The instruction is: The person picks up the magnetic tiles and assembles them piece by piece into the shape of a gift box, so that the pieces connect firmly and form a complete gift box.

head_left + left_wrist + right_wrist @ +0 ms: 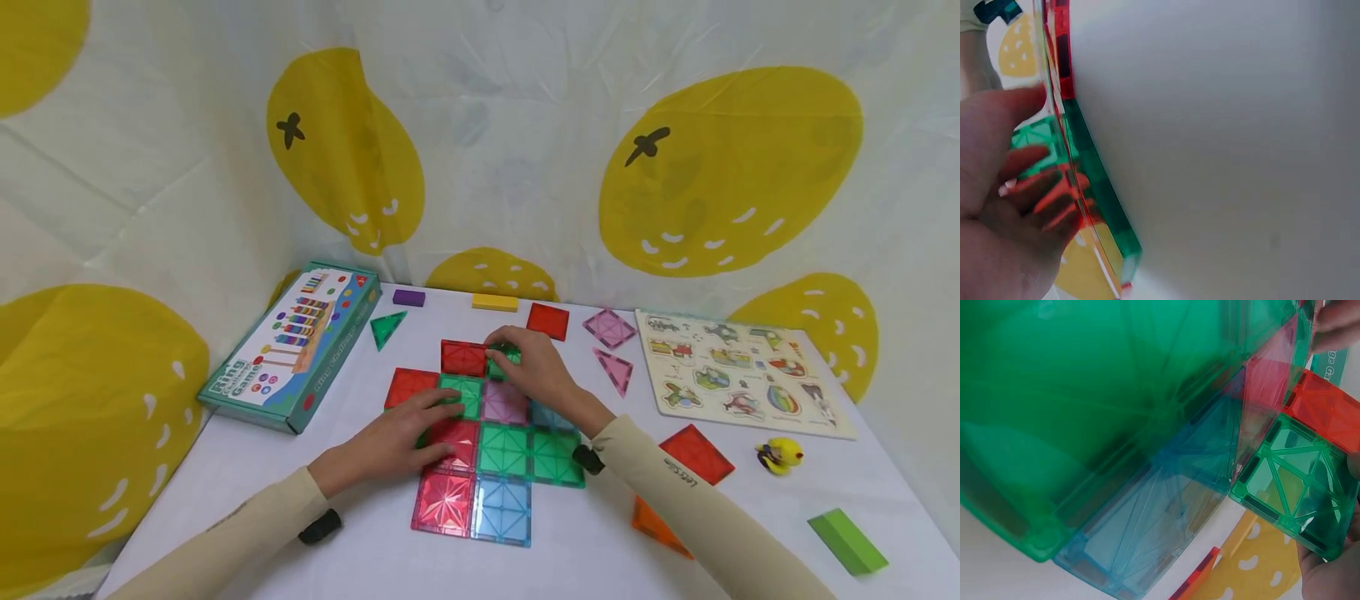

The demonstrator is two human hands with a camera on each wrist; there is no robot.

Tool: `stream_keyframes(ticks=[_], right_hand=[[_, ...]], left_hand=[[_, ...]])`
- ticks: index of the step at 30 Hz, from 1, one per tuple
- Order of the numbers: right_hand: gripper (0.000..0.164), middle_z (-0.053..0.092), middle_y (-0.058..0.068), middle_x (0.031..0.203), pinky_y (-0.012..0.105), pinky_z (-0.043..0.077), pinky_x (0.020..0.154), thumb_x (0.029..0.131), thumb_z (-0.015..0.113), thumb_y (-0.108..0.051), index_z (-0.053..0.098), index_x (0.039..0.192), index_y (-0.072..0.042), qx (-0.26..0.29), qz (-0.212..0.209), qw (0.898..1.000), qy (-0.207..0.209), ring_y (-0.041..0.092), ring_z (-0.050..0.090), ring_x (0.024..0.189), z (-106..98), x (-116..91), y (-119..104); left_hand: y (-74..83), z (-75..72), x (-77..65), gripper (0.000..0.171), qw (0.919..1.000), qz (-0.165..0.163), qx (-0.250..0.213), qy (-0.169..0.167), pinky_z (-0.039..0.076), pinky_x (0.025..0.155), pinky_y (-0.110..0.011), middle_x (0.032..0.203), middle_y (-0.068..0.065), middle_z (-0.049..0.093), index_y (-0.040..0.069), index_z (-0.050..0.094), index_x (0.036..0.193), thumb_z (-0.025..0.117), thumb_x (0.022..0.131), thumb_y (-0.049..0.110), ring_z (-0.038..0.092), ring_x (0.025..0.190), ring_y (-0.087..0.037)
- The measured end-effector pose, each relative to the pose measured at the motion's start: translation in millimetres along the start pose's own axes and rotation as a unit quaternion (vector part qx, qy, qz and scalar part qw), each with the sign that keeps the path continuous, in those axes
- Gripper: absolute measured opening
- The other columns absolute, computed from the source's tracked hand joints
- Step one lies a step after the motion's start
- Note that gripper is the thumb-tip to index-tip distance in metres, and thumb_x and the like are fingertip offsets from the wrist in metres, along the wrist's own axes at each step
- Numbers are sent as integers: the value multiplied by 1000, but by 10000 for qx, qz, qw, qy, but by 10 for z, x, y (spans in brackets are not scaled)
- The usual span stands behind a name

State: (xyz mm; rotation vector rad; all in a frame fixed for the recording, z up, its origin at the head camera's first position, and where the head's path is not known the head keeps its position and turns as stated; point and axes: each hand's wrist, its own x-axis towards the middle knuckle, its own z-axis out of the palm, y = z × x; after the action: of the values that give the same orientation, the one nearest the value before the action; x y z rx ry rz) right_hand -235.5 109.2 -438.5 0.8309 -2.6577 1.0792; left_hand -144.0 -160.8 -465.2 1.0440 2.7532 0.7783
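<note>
A group of translucent magnetic tiles in red, green, pink and blue is joined edge to edge on the white table; one clear green tile [504, 451] lies mid-group. My right hand [542, 367] pinches a small green square tile [1297, 485] by its edge at the far side. That tile stands beside a red tile [461, 358], their edges close or touching. The left hand [382, 442], fingers spread and loosely bent, rests over the red tiles [442, 502] on the near left. In the left wrist view, tile edges partly hide its fingers.
A ring game box [292, 342] lies at the back left. Loose tiles, including a green triangle [387, 329] and a red square [696, 452], lie around. On the right are a wooden puzzle board [738, 375], a yellow duck toy [780, 456] and a green block [847, 540].
</note>
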Motion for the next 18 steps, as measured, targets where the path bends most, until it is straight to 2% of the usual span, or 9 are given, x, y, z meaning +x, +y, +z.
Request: stream_keyframes(ticks=[3,5,7,10,12,15,18], right_hand=[[18,76,-1,111,41,59,93,98,79,-15,76,115,-11,135,7,9999,24,20,70,104,-5,-8,16],[18,76,-1,110,40,59,93,98,79,-16,77,115,-11,174,16,9998,39,19,70,104,-1,-5,22],[17,77,-2,110,39,59,92,99,79,-17,77,115,-12,174,46,9998,45,17,69,103,5,-4,30],[18,77,-1,110,39,59,91,99,78,-18,78,115,-11,163,47,9999,25,17,70,102,12,-4,39],[18,78,-1,110,39,59,90,99,78,-19,79,115,-10,137,50,9999,8,18,70,101,15,-2,41],[19,78,0,108,39,60,88,99,78,-20,79,115,-9,117,67,9999,8,19,71,99,19,-2,44],[19,78,0,107,39,60,88,99,78,-20,79,114,-8,118,97,9999,-6,19,71,98,32,-1,42]], left_hand=[[-40,-38,-81,67,9957,-530,-141,747,57,99,-44,159,-10,45,9,54,154,81,97,30,42,144,-28],[-72,-76,-148,69,9883,-924,-131,1210,57,98,-48,155,-14,47,3,52,154,81,96,26,45,140,-31],[-102,-111,-213,71,9797,-1384,-102,1448,54,102,-51,154,-18,49,-3,49,154,80,97,24,47,139,-36],[-128,-150,-307,73,9699,-2002,-55,1383,47,108,-59,153,-28,49,-13,45,152,77,98,26,45,141,-46],[-142,-158,-354,72,9662,-2271,-56,1222,43,111,-62,154,-32,46,-16,47,149,76,99,27,40,144,-50],[-148,-140,-396,68,9667,-2339,-75,1037,38,113,-64,158,-34,40,-17,51,145,75,99,28,30,149,-52],[-137,-87,-418,64,9701,-2170,-135,1079,35,115,-66,163,-33,32,-17,53,143,74,99,24,21,153,-53]])
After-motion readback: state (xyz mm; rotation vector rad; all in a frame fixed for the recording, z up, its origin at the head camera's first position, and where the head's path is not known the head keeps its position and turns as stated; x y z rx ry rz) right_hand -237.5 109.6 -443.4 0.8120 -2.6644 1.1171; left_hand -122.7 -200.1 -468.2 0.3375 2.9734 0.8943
